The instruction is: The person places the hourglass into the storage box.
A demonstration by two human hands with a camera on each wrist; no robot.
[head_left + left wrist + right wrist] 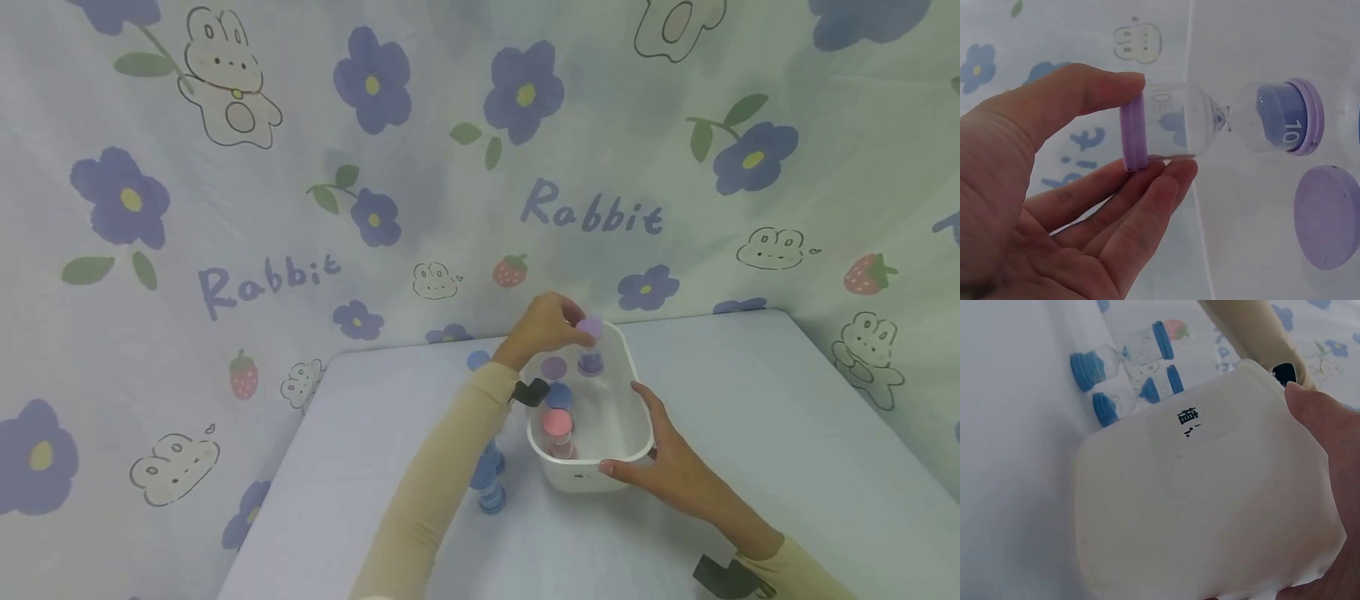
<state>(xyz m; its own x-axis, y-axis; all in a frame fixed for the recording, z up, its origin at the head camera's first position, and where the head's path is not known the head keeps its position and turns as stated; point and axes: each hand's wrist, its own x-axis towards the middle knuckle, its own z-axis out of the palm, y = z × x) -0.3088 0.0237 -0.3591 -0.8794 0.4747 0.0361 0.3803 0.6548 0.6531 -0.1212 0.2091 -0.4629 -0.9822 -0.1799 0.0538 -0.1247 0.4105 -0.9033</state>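
Note:
Between thumb and fingers my left hand (pixel 546 323) pinches the upper purple cap of an hourglass (pixel 591 360). In the left wrist view this hourglass (pixel 1210 119) has clear glass marked 10 and purple-blue sand in the bulb away from the hand. It is at the far part of a white plastic bin (pixel 576 477). My right hand (pixel 678 462) grips the bin's near right corner, thumb over the rim and fingers along the side. Along the bin's left side stand a purple-capped hourglass (pixel 554 367), a blue-capped one (pixel 558 396) and a pink-capped one (pixel 558 425).
Left of the bin, two blue hourglasses (pixel 491 493) stand on the white-covered table (pixel 360 433). Another blue cap (pixel 478 360) shows farther back, partly behind the left forearm. A curtain (pixel 435 192) with flowers and rabbits hangs behind the table.

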